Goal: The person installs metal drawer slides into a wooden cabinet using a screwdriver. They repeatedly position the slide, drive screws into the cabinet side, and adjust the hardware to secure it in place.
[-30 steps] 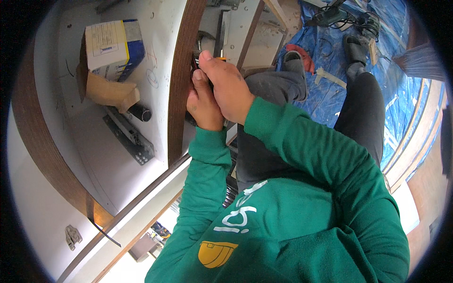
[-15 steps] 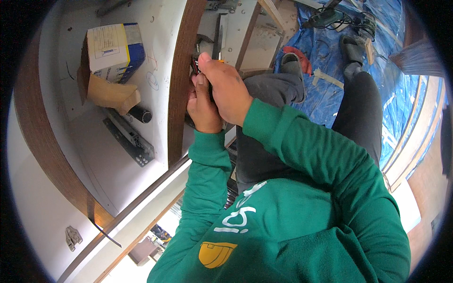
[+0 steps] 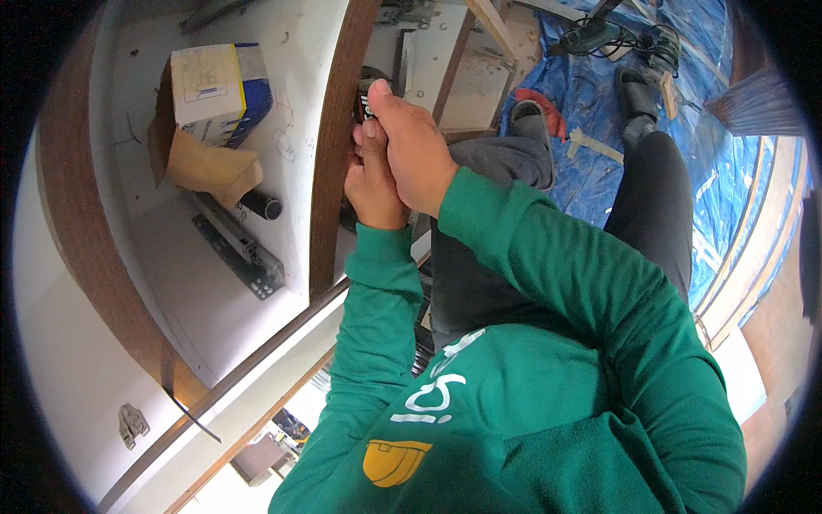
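Both my hands meet at the right side of a dark brown upright board (image 3: 341, 137). My right hand (image 3: 417, 147) is closed with its thumb along a small black object with light markings (image 3: 366, 101). Close beneath, my left hand (image 3: 374, 184) is curled around the lower part of the same object. My fingers cover most of it, so its kind stays unclear.
Left of the board, a white cabinet compartment holds an opened cardboard box (image 3: 210, 94), a black tube (image 3: 259, 205) and metal drawer slides (image 3: 240, 253). A hinge plate (image 3: 133, 426) is on the white panel. Blue sheeting (image 3: 591, 103) with a corded power tool (image 3: 592, 36) covers the floor at right.
My hands have shifted slightly up, and the black object has turned so its light markings show. The cabinet and box sit slightly further right in view.
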`<state>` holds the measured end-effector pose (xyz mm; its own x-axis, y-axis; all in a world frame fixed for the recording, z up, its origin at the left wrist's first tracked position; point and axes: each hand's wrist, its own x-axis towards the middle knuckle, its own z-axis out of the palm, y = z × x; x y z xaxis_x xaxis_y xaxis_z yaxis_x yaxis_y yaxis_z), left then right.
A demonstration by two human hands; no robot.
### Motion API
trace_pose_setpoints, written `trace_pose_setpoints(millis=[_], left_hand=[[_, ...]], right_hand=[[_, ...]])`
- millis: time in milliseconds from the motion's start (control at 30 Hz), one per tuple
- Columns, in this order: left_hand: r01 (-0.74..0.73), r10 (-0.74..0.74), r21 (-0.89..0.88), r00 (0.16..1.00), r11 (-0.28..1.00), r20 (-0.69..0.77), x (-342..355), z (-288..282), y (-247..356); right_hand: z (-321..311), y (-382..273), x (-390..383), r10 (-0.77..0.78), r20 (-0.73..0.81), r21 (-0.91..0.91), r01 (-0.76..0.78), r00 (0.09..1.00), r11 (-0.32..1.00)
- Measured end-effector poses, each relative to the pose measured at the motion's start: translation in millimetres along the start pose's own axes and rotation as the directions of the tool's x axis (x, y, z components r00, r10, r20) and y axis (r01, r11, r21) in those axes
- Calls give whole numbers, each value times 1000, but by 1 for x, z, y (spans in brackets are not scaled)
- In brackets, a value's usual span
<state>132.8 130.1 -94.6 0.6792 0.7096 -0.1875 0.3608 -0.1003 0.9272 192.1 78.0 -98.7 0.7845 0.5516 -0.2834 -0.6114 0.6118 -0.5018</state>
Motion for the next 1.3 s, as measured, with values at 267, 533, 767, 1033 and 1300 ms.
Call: trace_pose_setpoints(millis=[267, 533, 767, 1033, 1300], left_hand=[[-84, 83, -81, 996, 993, -21, -8, 0, -1], [-10, 10, -79, 1000, 997, -3, -6, -1, 1], [-77, 75, -49, 996, 996, -47, 2, 1, -6], [-122, 122, -14, 992, 992, 19, 0, 2, -2], [-99, 99, -25, 995, 995, -9, 3, 4, -3]], right_hand=[[1, -1, -14, 34, 19, -94, -32, 999, 995], [2, 3, -8, -14, -7, -93, 13, 1000, 996], [5, -1, -5, 4, -65, -43, -7, 998, 999], [3, -4, -4, 31, -27, 9, -30, 999, 999], [3, -4, -1, 41, -40, 36, -40, 998, 999]])
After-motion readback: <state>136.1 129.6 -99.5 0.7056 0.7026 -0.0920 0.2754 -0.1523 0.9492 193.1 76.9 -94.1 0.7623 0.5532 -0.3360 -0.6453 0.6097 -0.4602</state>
